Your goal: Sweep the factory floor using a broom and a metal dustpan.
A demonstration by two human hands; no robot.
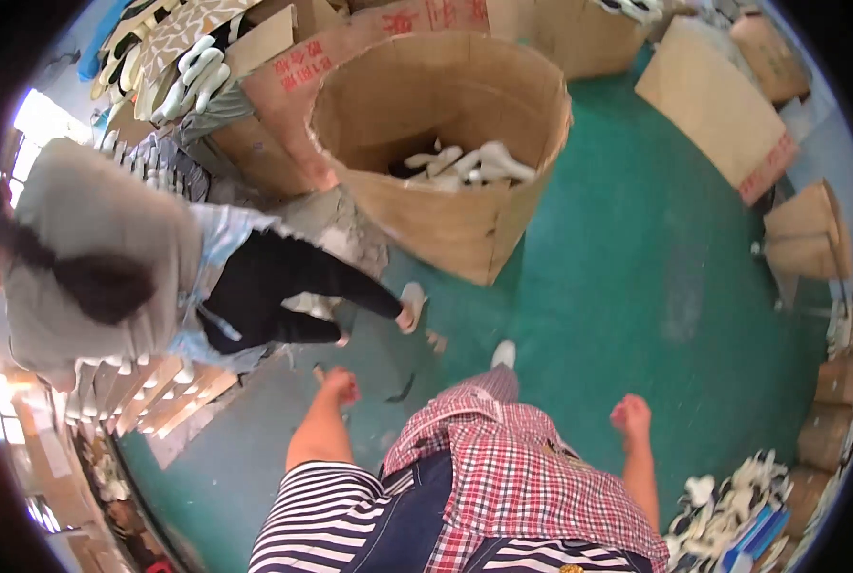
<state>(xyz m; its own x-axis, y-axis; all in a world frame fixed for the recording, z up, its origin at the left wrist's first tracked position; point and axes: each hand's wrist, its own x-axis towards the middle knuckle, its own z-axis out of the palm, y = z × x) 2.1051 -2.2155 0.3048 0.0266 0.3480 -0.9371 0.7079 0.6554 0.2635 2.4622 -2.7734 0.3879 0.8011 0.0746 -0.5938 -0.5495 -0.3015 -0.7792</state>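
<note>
My left hand (341, 386) hangs out at my left side above the green floor, its fingers curled in. A small tan bit (319, 373) shows beside it; whether it touches the hand or lies on the floor I cannot tell. On the other side my right hand (631, 416) is raised with the fingers folded into a loose fist, and no object shows in it. Both hands are apart from everything around. Ahead stands a large open cardboard bin (426, 205) with several white curved pieces (489, 164) at its bottom.
A person (111, 258) in a grey top bends at the left by racks of white pieces (159, 387). Flattened cardboard (718, 105) leans at the far right, near a smaller carton (809, 229). White and black pieces (732, 497) are heaped at the near right. Green floor (637, 277) stretches between.
</note>
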